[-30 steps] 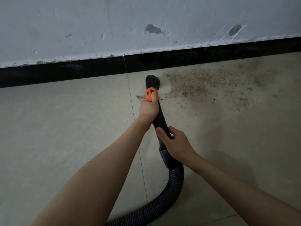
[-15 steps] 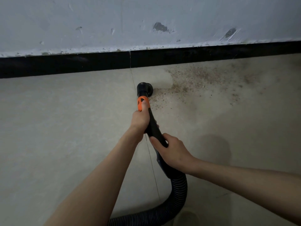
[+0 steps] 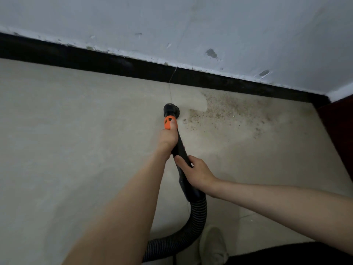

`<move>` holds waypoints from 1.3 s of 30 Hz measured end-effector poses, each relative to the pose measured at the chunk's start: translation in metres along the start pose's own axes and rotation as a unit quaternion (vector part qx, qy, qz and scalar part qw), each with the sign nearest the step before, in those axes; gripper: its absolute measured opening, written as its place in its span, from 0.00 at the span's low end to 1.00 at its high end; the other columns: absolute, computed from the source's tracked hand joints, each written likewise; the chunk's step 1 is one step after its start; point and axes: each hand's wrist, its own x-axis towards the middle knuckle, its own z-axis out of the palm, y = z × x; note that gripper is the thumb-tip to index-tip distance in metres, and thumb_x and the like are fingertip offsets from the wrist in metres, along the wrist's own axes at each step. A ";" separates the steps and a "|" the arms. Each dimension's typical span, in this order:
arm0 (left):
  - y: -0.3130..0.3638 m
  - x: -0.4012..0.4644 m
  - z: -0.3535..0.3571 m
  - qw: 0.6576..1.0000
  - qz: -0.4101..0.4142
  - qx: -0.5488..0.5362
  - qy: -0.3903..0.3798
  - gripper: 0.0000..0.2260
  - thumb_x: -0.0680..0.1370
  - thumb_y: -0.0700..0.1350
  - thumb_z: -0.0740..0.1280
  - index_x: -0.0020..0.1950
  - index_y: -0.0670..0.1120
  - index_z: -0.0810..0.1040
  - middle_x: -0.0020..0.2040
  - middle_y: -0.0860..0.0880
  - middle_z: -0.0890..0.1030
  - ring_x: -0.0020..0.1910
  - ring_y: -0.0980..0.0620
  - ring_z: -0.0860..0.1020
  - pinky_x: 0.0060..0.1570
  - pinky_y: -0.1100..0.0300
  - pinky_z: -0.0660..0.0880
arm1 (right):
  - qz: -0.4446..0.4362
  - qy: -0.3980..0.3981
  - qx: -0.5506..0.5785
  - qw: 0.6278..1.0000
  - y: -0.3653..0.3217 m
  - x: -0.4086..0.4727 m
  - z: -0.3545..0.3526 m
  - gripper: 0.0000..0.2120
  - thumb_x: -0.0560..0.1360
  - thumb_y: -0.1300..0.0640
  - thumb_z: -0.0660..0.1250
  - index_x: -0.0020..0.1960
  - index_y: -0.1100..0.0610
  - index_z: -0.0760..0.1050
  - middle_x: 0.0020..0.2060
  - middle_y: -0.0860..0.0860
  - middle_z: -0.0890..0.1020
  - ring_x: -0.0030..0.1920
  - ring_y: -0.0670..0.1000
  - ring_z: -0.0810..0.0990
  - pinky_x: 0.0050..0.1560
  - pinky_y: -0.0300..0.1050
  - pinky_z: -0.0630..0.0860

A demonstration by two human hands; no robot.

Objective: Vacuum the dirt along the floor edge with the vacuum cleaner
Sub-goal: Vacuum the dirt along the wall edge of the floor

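A black vacuum wand with a round brush nozzle (image 3: 170, 109) and an orange collar (image 3: 168, 122) points at the floor near the black skirting (image 3: 107, 62). My left hand (image 3: 169, 137) grips the wand just behind the orange collar. Lower on the wand, my right hand (image 3: 196, 174) grips it above the ribbed hose (image 3: 196, 220). A patch of brown dirt (image 3: 229, 111) lies on the beige tiles right of the nozzle, along the wall edge. A cleaned strip (image 3: 191, 100) shows between the nozzle and the skirting.
The white scuffed wall (image 3: 191, 25) runs diagonally across the top. A dark red panel (image 3: 338, 131) stands at the right, forming a corner. My shoe (image 3: 214, 245) and dark trouser leg (image 3: 286, 254) are at the bottom, beside the hose.
The nozzle has pulled back from the skirting toward me and a little left, leaving a cleaned strip. My view has swung left and tilted, showing the right-hand corner and my shoe.
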 end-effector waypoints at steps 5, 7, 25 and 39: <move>0.006 -0.007 -0.004 1.000 0.003 -0.005 -0.026 0.31 0.80 0.62 0.51 0.65 0.36 0.70 0.61 0.36 0.76 0.58 0.37 0.76 0.59 0.45 0.74 | 0.019 0.015 0.033 0.999 -0.013 -0.008 0.002 0.18 0.79 0.41 0.61 0.38 0.53 0.70 0.34 0.50 0.77 0.37 0.51 0.78 0.38 0.43 0.71; 0.003 -0.008 -0.003 1.000 -0.002 -0.006 -0.026 0.30 0.80 0.62 0.51 0.64 0.37 0.70 0.61 0.36 0.76 0.58 0.37 0.76 0.59 0.44 0.74 | 0.015 0.003 0.019 1.000 -0.010 -0.011 0.002 0.18 0.79 0.41 0.61 0.38 0.53 0.70 0.34 0.49 0.77 0.35 0.49 0.77 0.35 0.41 0.69; -0.043 -0.034 0.142 0.987 -0.025 0.086 0.133 0.25 0.78 0.63 0.54 0.52 0.40 0.71 0.50 0.37 0.78 0.50 0.37 0.79 0.54 0.43 0.77 | -0.025 -0.123 0.151 0.981 0.137 -0.020 -0.087 0.16 0.78 0.41 0.62 0.38 0.51 0.69 0.30 0.46 0.74 0.25 0.37 0.73 0.26 0.28 0.65; -0.026 -0.060 0.189 0.957 -0.092 0.009 0.276 0.23 0.79 0.61 0.56 0.43 0.40 0.69 0.35 0.41 0.76 0.30 0.44 0.77 0.29 0.57 0.74 | -0.065 -0.285 0.133 0.947 0.152 -0.004 -0.156 0.17 0.78 0.37 0.59 0.39 0.49 0.69 0.34 0.46 0.76 0.33 0.44 0.75 0.33 0.38 0.69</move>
